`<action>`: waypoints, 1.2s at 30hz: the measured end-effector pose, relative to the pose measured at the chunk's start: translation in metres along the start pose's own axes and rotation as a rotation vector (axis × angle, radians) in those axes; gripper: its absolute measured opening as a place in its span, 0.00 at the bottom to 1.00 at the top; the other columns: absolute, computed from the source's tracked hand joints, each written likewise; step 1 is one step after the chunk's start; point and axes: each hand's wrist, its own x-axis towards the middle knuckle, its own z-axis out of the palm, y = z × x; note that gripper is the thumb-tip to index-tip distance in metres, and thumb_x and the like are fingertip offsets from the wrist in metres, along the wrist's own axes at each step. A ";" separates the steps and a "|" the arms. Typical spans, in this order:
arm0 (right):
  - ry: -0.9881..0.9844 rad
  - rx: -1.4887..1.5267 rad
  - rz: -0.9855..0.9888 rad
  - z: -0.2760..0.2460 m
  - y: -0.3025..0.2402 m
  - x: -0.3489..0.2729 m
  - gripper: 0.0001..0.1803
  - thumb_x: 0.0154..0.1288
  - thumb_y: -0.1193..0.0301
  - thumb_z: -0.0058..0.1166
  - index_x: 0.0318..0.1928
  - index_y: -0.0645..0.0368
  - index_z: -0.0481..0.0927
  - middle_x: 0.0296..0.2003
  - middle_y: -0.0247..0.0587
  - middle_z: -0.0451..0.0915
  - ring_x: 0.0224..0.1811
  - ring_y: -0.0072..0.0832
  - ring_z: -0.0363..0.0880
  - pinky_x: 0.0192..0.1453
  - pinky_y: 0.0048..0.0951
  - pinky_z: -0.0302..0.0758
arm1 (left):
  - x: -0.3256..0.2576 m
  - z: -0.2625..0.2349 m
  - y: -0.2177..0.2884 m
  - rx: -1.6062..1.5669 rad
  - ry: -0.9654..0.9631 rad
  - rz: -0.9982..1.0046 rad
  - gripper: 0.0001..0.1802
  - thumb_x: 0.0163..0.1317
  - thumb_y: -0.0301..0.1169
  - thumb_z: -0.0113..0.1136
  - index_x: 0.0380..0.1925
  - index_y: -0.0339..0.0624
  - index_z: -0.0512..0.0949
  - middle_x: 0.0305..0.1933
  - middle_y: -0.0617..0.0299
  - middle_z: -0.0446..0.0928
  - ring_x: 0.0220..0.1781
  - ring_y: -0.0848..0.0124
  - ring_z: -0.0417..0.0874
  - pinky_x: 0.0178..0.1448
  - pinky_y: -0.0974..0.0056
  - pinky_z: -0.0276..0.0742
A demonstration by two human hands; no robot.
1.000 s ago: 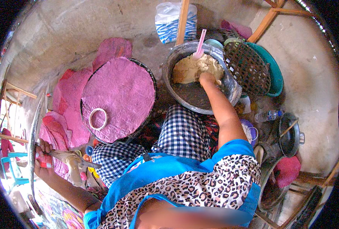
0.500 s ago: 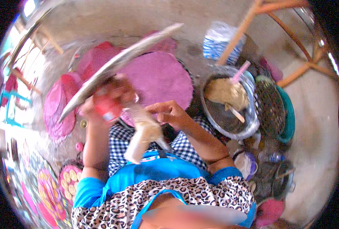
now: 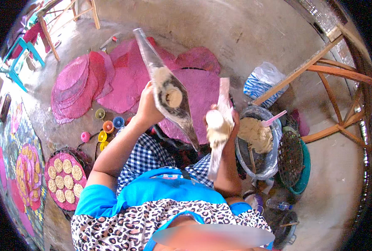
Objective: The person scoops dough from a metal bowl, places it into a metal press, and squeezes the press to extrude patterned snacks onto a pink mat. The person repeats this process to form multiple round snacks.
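1. Left hand (image 3: 146, 109), fingers closed round the flat clear tray (image 3: 169, 90), tilts it mid-frame, a dough round (image 3: 173, 97) resting on it.
2. Right hand (image 3: 224, 125) grips a dough-smeared plastic sheet (image 3: 219, 129) above the dough basin (image 3: 257, 140), centre-right.

My left hand (image 3: 146, 109) is mostly behind the long flat board (image 3: 165, 90) I hold up, so I cannot see my fingers on its far side, and the board also covers part of the pink mats (image 3: 127, 79) on the floor beyond it. My right hand (image 3: 224, 121) is wrapped in the dough-smeared plastic sheet (image 3: 219, 125), and how my fingers grip it is hidden. At far right, the wooden stool (image 3: 340, 79) is cut by the rim, and the small things near the right of my knee are too dim to tell.
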 end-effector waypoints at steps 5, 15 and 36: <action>0.541 -0.448 -0.254 0.027 0.016 0.019 0.25 0.55 0.52 0.47 0.45 0.61 0.70 0.27 0.37 0.72 0.24 0.26 0.74 0.24 0.26 0.75 | -0.008 0.004 -0.003 0.276 0.061 0.211 0.15 0.36 0.31 0.62 0.29 0.42 0.75 0.31 0.59 0.75 0.38 0.62 0.76 0.48 0.59 0.63; 0.053 -1.798 -1.189 0.067 0.036 0.008 0.25 0.48 0.67 0.54 0.46 0.69 0.70 0.38 0.52 0.68 0.39 0.41 0.66 0.46 0.39 0.64 | -0.009 -0.014 -0.006 0.408 -0.258 0.380 0.17 0.35 0.30 0.59 0.30 0.41 0.72 0.29 0.60 0.73 0.37 0.64 0.76 0.51 0.60 0.60; -0.187 -0.704 -0.211 0.119 -0.065 0.069 0.42 0.51 0.62 0.53 0.65 0.43 0.47 0.51 0.59 0.67 0.56 0.52 0.66 0.61 0.54 0.58 | -0.077 0.073 0.018 -2.215 -0.802 -0.732 0.52 0.46 0.73 0.32 0.58 0.38 0.57 0.54 0.43 0.67 0.56 0.51 0.68 0.58 0.52 0.63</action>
